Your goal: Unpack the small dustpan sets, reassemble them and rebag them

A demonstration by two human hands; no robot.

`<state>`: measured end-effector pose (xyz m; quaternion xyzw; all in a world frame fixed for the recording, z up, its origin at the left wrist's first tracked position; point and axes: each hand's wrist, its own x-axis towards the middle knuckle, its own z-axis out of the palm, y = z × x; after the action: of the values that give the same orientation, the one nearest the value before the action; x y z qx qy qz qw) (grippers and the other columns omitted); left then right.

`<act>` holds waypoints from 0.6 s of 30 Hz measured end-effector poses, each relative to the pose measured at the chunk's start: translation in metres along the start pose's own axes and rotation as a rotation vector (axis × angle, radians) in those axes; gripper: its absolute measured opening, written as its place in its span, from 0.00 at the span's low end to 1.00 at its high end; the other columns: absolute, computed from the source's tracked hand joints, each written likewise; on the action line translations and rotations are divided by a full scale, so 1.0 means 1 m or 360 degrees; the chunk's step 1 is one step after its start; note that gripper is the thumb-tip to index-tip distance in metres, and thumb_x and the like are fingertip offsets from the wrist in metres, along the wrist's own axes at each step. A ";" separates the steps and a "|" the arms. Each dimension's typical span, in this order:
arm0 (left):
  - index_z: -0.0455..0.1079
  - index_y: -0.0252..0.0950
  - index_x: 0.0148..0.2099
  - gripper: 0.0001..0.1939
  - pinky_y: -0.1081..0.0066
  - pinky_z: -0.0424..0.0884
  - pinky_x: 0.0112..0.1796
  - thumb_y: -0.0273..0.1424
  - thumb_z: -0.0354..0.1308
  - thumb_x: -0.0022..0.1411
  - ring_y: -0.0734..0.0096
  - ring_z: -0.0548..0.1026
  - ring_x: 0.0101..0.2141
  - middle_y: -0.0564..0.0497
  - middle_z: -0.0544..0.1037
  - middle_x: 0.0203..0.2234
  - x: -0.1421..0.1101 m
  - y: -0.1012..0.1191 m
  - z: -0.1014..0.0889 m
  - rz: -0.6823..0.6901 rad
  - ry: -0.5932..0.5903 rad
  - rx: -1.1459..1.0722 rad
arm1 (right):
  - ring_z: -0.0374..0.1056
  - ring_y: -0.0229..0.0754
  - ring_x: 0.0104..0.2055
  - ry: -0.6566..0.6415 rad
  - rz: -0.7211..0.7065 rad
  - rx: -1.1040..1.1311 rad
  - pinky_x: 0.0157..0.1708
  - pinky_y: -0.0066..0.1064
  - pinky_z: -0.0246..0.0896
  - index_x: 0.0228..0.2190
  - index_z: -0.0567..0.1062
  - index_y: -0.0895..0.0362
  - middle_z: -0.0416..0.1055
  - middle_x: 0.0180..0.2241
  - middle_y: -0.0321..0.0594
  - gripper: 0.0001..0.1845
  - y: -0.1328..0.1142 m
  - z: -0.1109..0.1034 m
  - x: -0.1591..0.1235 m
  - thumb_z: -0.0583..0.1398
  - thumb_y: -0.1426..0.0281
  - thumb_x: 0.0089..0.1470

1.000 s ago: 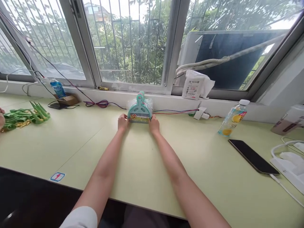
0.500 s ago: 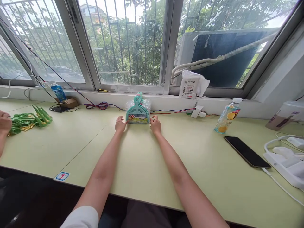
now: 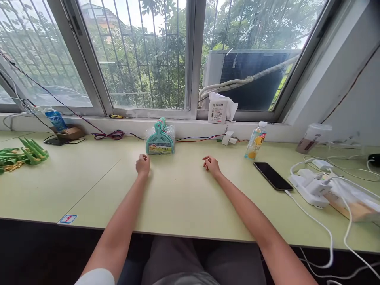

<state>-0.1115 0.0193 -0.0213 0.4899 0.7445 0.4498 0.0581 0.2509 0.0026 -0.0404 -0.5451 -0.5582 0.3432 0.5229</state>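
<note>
A stack of small turquoise dustpans (image 3: pixel 160 138) in clear plastic wrap stands upright at the back of the table, handles up, with a printed label across the lower front. My left hand (image 3: pixel 143 164) rests just in front of the stack's lower left corner, fingers loosely curled and holding nothing; I cannot tell whether it touches the wrap. Well to the right of the stack, my right hand (image 3: pixel 211 164) is low over the table. Its fingers are bent and slightly apart, with nothing in them.
Right of me are a drink bottle (image 3: pixel 255 140), a phone (image 3: pixel 273 176) and a white power strip (image 3: pixel 310 188) with cables. Green vegetable pieces (image 3: pixel 29 152) lie far left, before a blue bottle (image 3: pixel 56 119). A tissue pack (image 3: pixel 219 109) sits on the sill; wires (image 3: pixel 115 135) run along the back.
Both hands have left the sides of the dustpan stack. My right hand has moved right and my left slightly toward me. The view has turned right; the other person's hand is out of view.
</note>
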 end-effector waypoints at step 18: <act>0.67 0.35 0.33 0.06 0.70 0.71 0.35 0.21 0.54 0.52 0.72 0.73 0.32 0.50 0.74 0.31 -0.102 0.108 0.097 0.0919 -0.0971 -0.0717 | 0.71 0.39 0.34 0.0027 -0.0041 -0.0146 0.40 0.32 0.67 0.28 0.75 0.56 0.76 0.31 0.37 0.06 -0.011 -0.007 -0.021 0.58 0.73 0.43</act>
<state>0.0648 0.0118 -0.0362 0.7617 0.4107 0.4335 0.2513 0.2517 -0.0210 -0.0323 -0.5642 -0.5759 0.3057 0.5066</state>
